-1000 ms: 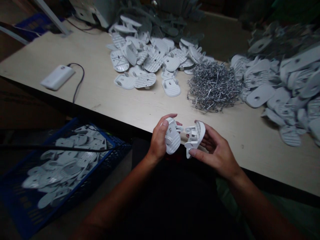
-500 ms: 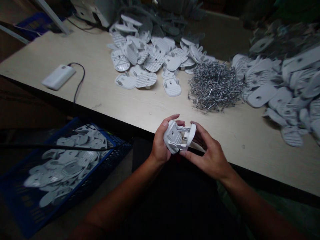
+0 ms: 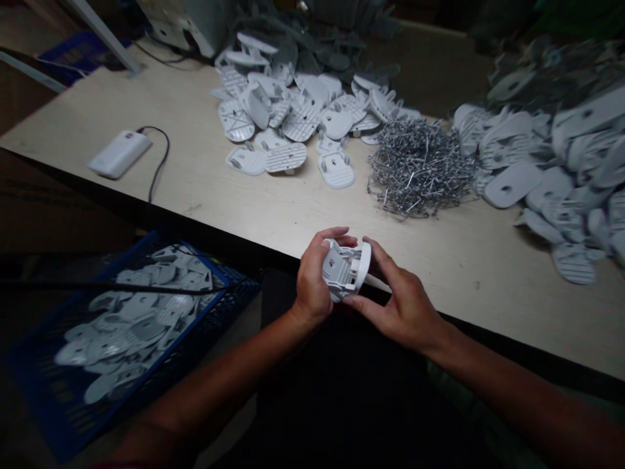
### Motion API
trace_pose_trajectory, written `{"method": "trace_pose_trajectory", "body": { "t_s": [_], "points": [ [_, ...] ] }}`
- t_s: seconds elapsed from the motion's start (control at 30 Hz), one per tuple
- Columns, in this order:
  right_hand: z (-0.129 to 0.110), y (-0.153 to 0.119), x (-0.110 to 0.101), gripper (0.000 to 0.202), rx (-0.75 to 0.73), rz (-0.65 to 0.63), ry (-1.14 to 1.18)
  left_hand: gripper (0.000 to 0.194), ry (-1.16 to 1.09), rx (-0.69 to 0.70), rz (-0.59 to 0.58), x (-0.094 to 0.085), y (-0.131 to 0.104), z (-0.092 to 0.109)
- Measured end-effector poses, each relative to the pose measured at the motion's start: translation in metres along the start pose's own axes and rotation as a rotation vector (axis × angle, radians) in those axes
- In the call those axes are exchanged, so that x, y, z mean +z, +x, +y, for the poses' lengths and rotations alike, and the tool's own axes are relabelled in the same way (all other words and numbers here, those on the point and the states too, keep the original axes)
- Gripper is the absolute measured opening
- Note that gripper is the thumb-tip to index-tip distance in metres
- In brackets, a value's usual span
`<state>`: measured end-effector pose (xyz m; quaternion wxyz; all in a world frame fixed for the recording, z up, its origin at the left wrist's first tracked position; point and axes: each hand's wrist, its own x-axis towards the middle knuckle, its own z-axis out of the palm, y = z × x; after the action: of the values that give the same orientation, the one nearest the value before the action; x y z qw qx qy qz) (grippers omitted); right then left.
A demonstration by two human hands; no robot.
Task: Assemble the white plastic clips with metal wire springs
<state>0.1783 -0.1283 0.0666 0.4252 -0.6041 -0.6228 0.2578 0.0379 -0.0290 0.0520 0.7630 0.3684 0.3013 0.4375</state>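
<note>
At the table's front edge my left hand (image 3: 312, 283) grips a white plastic half-shell (image 3: 334, 270) with its inner side turned up. My right hand (image 3: 403, 306) holds a second white plastic piece (image 3: 364, 266) and presses it against the first, so the two pieces touch face to face between my fingers. Both hands hover just over the edge of the beige table (image 3: 195, 182), above my dark lap.
A heap of metal wire springs (image 3: 417, 166) lies behind my hands. Piles of white plastic parts (image 3: 293, 111) sit at the back middle, and another pile of parts (image 3: 556, 150) at the right. A white power bank (image 3: 120, 153) with a cable lies left. A blue basket (image 3: 63, 404) of parts stands lower left.
The two white pieces were apart a second ago. My hands have moved together, and the pieces now meet between them.
</note>
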Motion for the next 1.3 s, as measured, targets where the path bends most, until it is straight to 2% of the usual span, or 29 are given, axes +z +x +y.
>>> {"method": "trace_pose_trajectory", "body": {
  "t_s": [0.13, 0.3, 0.37, 0.47, 0.6, 0.67, 0.77, 0.87, 0.93, 1.0, 1.07, 1.13, 1.2, 1.3],
  "points": [
    [-0.003, 0.014, 0.002, 0.096, -0.041, -0.045, 0.021, 0.034, 0.128, 0.080, -0.013, -0.002, 0.004, 0.005],
    [0.000, 0.030, 0.006, 0.096, -0.052, 0.030, 0.138, 0.040, 0.067, 0.121, -0.012, -0.004, 0.017, 0.012],
    [0.008, 0.032, 0.001, 0.097, -0.069, -0.008, 0.172, 0.046, 0.087, 0.084, -0.014, -0.010, 0.018, 0.013],
    [0.024, 0.034, -0.011, 0.099, -0.144, -0.075, 0.115, 0.067, 0.222, 0.001, -0.036, -0.025, 0.021, 0.010],
    [0.040, 0.042, -0.020, 0.094, -0.194, -0.156, -0.063, 0.071, 0.386, -0.109, -0.101, -0.040, 0.043, 0.003],
    [0.043, 0.049, -0.022, 0.089, -0.189, -0.102, -0.133, 0.071, 0.426, -0.088, -0.086, -0.044, 0.060, 0.000],
    [0.049, 0.054, -0.037, 0.068, -0.161, 0.135, -0.205, 0.068, 0.513, 0.046, 0.066, -0.054, 0.082, 0.002],
    [0.071, 0.050, -0.076, 0.045, -0.046, 0.438, -0.198, 0.065, 0.707, 0.158, 0.147, -0.070, 0.092, 0.015],
    [0.096, 0.045, -0.112, 0.044, 0.119, 0.621, -0.139, 0.065, 0.859, 0.164, 0.137, -0.080, 0.090, 0.026],
    [0.124, 0.042, -0.148, 0.052, 0.328, 0.744, -0.098, 0.065, 0.987, 0.135, 0.112, -0.086, 0.086, 0.036],
    [0.147, 0.045, -0.175, 0.054, 0.476, 0.766, -0.083, 0.067, 1.119, 0.105, 0.071, -0.088, 0.081, 0.042],
    [0.163, 0.053, -0.190, 0.046, 0.544, 0.738, -0.068, 0.075, 1.256, 0.097, 0.022, -0.085, 0.078, 0.043],
    [0.170, 0.063, -0.192, 0.035, 0.587, 0.697, -0.035, 0.082, 1.334, 0.087, -0.030, -0.080, 0.076, 0.042],
    [0.170, 0.073, -0.180, 0.031, 0.652, 0.666, 0.053, 0.079, 1.306, 0.057, -0.151, -0.075, 0.073, 0.042]
  ]
}}
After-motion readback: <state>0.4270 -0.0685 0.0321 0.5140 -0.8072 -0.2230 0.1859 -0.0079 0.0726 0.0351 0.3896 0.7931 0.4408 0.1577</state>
